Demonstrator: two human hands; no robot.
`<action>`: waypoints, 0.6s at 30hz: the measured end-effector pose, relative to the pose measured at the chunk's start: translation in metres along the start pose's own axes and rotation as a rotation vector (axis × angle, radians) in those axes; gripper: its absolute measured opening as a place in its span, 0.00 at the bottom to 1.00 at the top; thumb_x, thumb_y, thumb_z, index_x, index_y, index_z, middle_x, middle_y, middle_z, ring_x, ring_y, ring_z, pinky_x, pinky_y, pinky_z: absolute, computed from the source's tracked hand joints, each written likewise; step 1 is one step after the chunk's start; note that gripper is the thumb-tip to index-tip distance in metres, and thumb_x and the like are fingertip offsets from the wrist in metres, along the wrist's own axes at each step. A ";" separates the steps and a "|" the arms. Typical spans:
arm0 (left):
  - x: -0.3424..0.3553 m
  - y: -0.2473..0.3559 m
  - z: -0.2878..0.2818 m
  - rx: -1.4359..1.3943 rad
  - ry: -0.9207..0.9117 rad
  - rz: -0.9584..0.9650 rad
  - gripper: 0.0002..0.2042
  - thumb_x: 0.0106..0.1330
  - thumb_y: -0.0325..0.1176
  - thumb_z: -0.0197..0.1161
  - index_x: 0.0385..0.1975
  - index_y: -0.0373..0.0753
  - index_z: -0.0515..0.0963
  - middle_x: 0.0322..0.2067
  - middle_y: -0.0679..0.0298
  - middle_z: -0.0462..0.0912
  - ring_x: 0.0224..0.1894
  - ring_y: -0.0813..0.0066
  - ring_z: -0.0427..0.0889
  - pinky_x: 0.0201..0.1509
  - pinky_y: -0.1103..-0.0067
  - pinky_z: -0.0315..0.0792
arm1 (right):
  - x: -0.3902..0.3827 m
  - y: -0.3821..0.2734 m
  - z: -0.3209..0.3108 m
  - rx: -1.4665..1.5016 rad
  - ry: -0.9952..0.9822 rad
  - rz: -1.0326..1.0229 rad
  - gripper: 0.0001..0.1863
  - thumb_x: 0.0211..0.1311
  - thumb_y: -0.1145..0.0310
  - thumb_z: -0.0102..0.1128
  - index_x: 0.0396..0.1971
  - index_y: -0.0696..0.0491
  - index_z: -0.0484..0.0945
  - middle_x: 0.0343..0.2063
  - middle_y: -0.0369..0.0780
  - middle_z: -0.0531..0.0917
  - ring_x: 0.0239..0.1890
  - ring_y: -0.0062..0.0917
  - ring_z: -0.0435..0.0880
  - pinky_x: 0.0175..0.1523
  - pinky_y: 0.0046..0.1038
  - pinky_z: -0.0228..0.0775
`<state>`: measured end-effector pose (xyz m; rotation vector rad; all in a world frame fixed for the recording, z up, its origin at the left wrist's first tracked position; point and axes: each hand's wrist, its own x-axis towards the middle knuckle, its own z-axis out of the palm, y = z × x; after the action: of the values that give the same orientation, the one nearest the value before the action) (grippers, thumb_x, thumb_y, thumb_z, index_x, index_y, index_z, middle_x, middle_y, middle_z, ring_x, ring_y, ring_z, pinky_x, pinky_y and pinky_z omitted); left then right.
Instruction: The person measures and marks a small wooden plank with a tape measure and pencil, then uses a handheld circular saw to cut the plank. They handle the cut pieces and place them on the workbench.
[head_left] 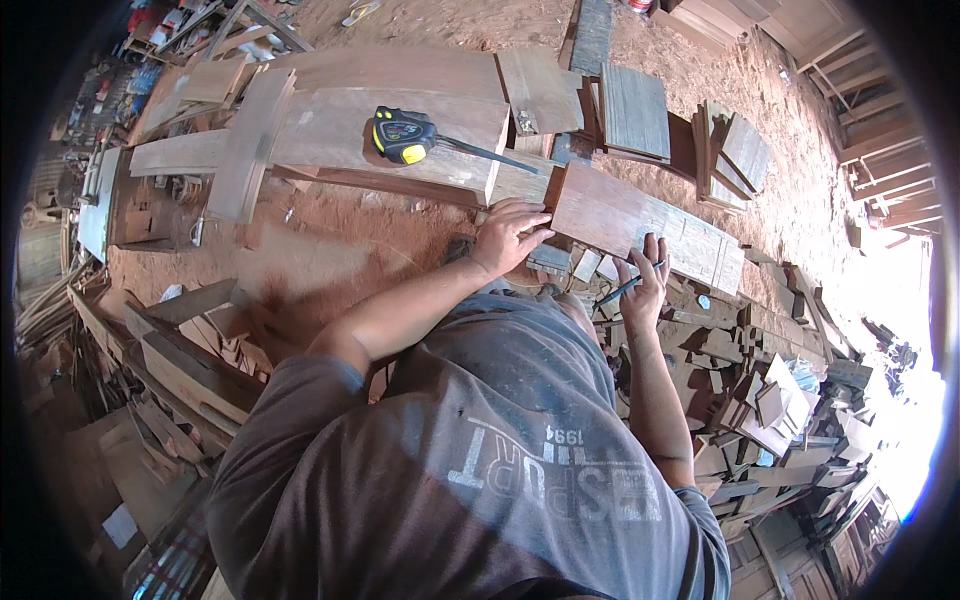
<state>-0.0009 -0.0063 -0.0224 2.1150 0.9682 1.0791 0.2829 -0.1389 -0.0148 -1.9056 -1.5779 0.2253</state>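
- Lying toward eleven o'clock is a black-and-yellow tape measure [403, 135] on a pale plank [325, 125].
- Near twelve, my left hand [507, 236] is half open, fingertips at the left end of a board [605, 210].
- That reddish board sits at two.
- At three, a pen [617, 291] is gripped in my right hand [647, 284].

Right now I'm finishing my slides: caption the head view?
Left hand at brown board, right hand holding pen-like tool, tape measure nearby.

My one head-worn fisheye looked down past the nearby shirt [470, 360] to the left hand [508, 238] and right hand [645, 287].
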 end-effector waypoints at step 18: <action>0.046 0.046 0.013 -0.107 -0.068 -0.556 0.26 0.71 0.39 0.73 0.64 0.30 0.82 0.55 0.42 0.89 0.56 0.51 0.91 0.63 0.65 0.82 | 0.061 -0.029 -0.008 0.404 -0.035 0.505 0.30 0.72 0.65 0.75 0.68 0.63 0.77 0.53 0.53 0.90 0.52 0.28 0.91 0.50 0.29 0.86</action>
<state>0.0448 0.0021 0.0256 1.6363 1.3259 0.7497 0.2787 -0.0831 0.0241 -1.9363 -0.9487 0.7358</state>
